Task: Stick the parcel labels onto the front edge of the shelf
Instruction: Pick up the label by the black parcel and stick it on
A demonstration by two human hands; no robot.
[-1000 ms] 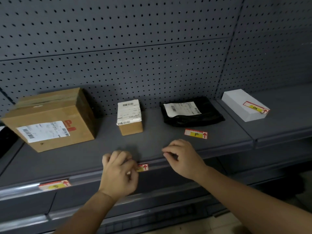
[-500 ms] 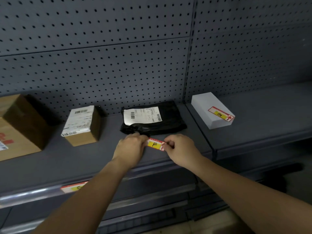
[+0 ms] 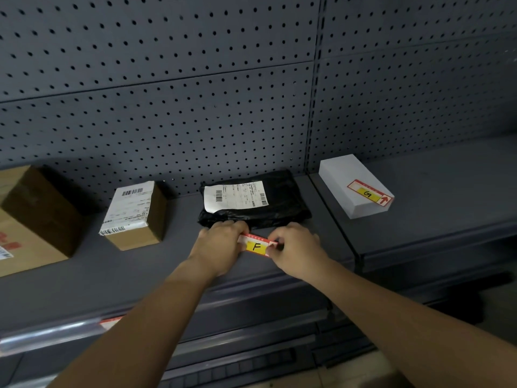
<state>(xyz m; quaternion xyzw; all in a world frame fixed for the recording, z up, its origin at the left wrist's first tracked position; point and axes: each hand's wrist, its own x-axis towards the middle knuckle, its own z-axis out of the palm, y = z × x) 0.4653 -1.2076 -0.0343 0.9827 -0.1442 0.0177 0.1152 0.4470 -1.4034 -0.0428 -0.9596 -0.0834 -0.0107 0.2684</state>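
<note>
A red-and-yellow label marked F point(image 3: 256, 245) is held at both ends just above the grey shelf point(image 3: 156, 273), in front of the black parcel bag point(image 3: 258, 201). My left hand point(image 3: 221, 245) pinches its left end and my right hand point(image 3: 298, 249) pinches its right end. Another label marked G point(image 3: 370, 193) lies on top of the white box point(image 3: 354, 186) on the right shelf section. A stuck label point(image 3: 110, 322) shows on the shelf's front edge at lower left, partly hidden by my left forearm.
A small cardboard box point(image 3: 134, 215) with a white shipping sticker stands left of the black bag. A large cardboard box point(image 3: 30, 217) sits at the far left. Perforated back panels rise behind the shelf. An upright post point(image 3: 314, 107) divides the two shelf sections.
Both hands left the shelf's front edge and moved right to the F label, taking hold of its two ends. The view has shifted right with them.
</note>
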